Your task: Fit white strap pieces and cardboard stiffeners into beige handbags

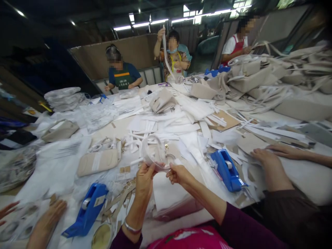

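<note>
My left hand [145,177] pinches the lower edge of a looped pale strap [144,155] that looks wrapped in clear film. My right hand [179,174] grips the strap's end between thumb and fingers, just right of the left hand. Close behind the loop shows a gold-coloured metal fitting [166,146]; whether it joins the strap I cannot tell. Beneath my hands lies a beige piece covered with a white sheet [166,193]. To the left rests a flat beige bag piece [98,162] with a white band around it.
Blue tape dispensers stand left [89,211] and right [227,169] of my arms. Co-workers' hands reach in at left [48,218] and right [272,159]. White strips [178,128] litter the middle. Beige bags [259,76] are heaped at back right. Several people work across the table.
</note>
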Tool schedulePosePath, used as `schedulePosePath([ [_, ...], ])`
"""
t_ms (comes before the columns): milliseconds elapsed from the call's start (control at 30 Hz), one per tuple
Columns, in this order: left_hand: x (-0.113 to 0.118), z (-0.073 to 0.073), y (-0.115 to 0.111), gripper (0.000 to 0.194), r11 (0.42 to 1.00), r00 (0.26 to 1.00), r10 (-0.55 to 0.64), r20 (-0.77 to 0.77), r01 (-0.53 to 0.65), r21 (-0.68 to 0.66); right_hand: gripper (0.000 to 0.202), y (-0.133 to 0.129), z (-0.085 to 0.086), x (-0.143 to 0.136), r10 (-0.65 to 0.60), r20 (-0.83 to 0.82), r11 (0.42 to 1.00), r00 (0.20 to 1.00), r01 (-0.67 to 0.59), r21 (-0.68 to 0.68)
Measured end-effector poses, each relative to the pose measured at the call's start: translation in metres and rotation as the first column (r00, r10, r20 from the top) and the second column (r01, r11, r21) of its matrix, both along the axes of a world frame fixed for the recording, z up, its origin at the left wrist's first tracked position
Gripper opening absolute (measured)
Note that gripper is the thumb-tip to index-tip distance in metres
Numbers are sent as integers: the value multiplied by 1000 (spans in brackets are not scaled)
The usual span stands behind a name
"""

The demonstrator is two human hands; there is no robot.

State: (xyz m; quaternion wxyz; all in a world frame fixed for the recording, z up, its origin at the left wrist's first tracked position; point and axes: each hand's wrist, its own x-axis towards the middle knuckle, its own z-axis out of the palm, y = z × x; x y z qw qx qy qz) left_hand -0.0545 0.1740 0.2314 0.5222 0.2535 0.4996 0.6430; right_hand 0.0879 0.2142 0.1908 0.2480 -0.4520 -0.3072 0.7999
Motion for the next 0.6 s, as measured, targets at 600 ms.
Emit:
schedulePosePath([
  [600, -11, 2, -9, 25, 968, 962, -51, 266, 113, -224, 27, 27, 36, 0, -120, 707, -181, 697, -716, 675],
])
